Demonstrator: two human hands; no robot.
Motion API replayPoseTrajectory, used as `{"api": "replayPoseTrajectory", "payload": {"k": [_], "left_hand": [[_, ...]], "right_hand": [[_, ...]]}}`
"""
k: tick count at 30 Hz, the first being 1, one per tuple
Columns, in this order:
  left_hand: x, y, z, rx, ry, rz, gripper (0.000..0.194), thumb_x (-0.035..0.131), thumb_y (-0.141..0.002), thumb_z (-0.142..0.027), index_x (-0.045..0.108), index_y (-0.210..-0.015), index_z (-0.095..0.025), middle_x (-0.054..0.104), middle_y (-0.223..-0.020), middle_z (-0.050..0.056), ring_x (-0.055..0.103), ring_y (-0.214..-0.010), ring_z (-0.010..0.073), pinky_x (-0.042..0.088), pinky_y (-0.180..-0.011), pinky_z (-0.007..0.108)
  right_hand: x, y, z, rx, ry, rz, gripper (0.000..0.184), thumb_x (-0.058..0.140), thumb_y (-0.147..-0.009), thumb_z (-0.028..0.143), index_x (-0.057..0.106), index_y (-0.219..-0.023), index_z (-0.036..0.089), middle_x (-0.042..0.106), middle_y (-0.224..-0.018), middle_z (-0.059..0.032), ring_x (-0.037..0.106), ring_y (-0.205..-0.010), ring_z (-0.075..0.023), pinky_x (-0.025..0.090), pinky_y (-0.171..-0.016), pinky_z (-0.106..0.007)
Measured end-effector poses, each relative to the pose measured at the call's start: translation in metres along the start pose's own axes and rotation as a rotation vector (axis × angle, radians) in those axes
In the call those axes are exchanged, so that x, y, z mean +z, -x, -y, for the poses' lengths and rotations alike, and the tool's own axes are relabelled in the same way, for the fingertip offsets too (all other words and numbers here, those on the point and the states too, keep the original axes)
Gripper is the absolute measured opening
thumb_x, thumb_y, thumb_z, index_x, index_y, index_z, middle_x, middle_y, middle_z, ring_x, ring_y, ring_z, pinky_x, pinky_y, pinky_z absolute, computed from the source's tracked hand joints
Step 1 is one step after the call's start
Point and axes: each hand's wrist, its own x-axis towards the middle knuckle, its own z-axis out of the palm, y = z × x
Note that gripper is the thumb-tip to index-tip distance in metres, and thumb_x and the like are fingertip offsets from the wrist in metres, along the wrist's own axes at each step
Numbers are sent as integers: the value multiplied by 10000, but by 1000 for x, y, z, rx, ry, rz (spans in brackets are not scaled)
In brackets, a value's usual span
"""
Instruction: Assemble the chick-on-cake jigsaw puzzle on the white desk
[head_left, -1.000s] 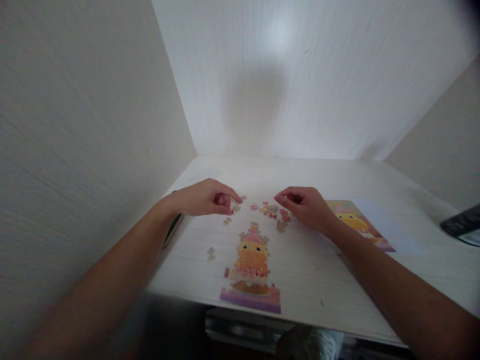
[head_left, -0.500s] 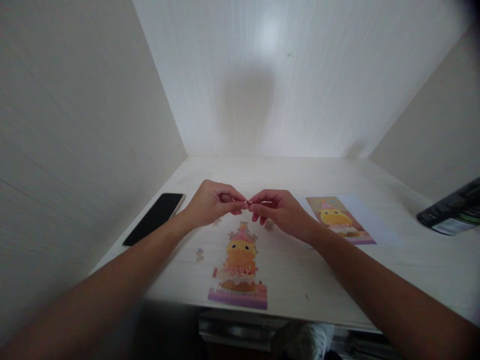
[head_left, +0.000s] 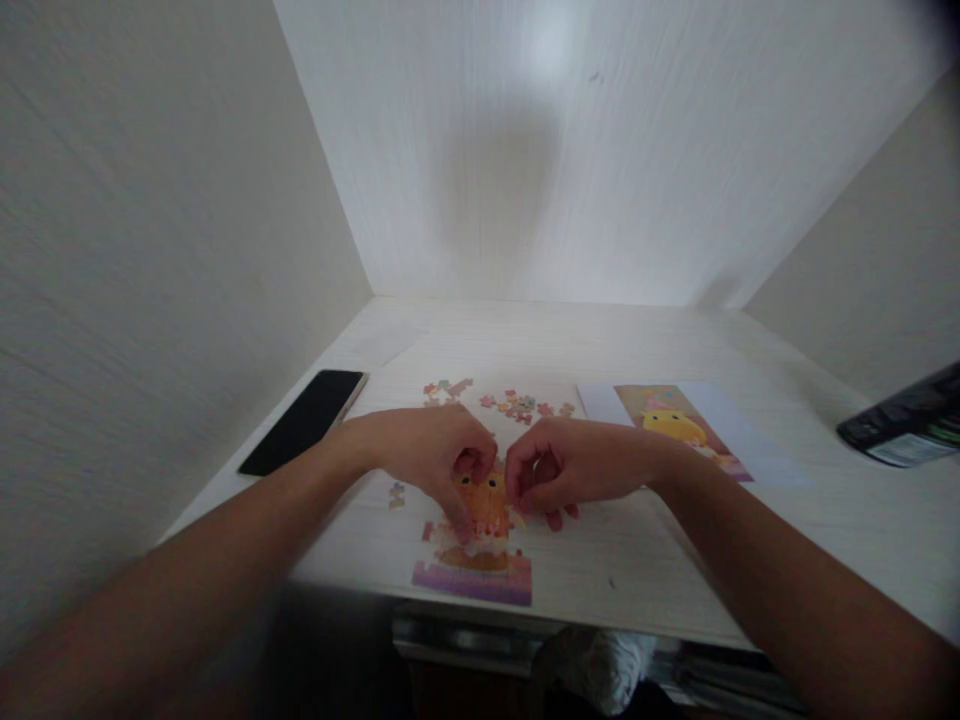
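A partly built jigsaw puzzle [head_left: 476, 565] of a yellow chick on a purple base lies near the front edge of the pale wooden desk [head_left: 750, 560]. Both hands rest on its upper part. My left hand [head_left: 427, 460] is curled, fingertips pressing down on the chick's head. My right hand [head_left: 562, 470] is curled beside it, fingers pinched together at the same spot; what they pinch is too small to make out. Loose puzzle pieces [head_left: 510, 403] lie scattered just beyond the hands, and a single piece [head_left: 396, 493] sits to the left.
A black phone [head_left: 304, 432] lies face down at the left of the desk. A printed reference picture [head_left: 686, 430] of the chick lies at the right. A dark box [head_left: 904, 428] pokes in at the far right edge. Walls close in on three sides.
Both hands have come down and toward me from above the loose pieces, where their fingertips met, onto the top of the assembled puzzle. The loose pieces behind them are uncovered now.
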Motion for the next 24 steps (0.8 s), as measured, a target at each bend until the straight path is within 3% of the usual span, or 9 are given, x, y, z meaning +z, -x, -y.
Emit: {"api": "replayPoseTrajectory", "payload": {"k": [8, 12, 19, 24], "left_hand": [[1, -1, -2, -16, -102, 10, 511, 856, -525, -582, 584, -730, -200, 569, -671, -49, 452, -573, 110, 296, -508, 260], [-3, 0, 4, -14, -93, -21, 443, 813, -634, -556, 597, -726, -180, 573, -662, -35, 450, -573, 101, 299, -522, 253], [-11, 4, 9, 30, -126, -157, 392, 692, -791, -527, 595, -705, -157, 547, -623, -13, 443, -562, 96, 303, -528, 246], [-19, 9, 19, -4, -202, -244, 346, 603, -873, -463, 579, -704, -162, 528, -608, -22, 426, -541, 87, 293, -529, 243]], "right_hand": [[4, -1, -2, 26, 65, 4, 71, 624, -811, 215, 659, -853, 171, 663, -663, -8, 585, -529, -119, 467, -477, -203], [1, 2, 1, 37, 111, -50, 72, 612, -815, 190, 680, -827, 172, 664, -665, -8, 572, -527, -111, 451, -478, -198], [-2, 4, 0, 30, 79, -57, 66, 639, -820, 202, 693, -845, 173, 701, -738, -23, 640, -649, -143, 501, -594, -239], [-9, 8, -3, 9, 231, -24, 131, 674, -809, 227, 740, -909, 174, 729, -806, -31, 642, -691, -141, 477, -606, -221]]}}
